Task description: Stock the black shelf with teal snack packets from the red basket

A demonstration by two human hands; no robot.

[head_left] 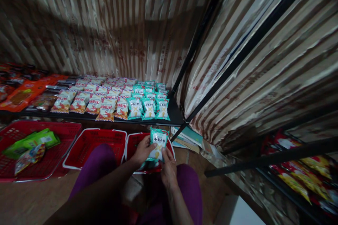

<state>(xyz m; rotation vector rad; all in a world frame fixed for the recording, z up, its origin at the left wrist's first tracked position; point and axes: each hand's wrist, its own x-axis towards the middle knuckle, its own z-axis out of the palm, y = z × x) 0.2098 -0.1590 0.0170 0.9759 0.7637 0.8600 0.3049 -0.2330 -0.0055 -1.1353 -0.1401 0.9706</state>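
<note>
Both hands hold one teal and white snack bag [159, 144] upright in front of the shelf. My left hand [143, 150] grips its left edge, and my right hand [168, 164] pinches its lower right side. Below it is a red basket [131, 145] with more teal bags partly hidden by my hands. Rows of matching teal bags [149, 108] stand at the right end of the black shelf [174, 112], beside several white and orange snack bags [107, 107].
Orange packs [23, 93] lie farther left on the shelf. Two more red baskets, one [99, 142] beside my knee and one [66, 137] holding green bags [34, 143], sit below. Black posts [224, 84] slant at right, near yellow and red bags [298, 175].
</note>
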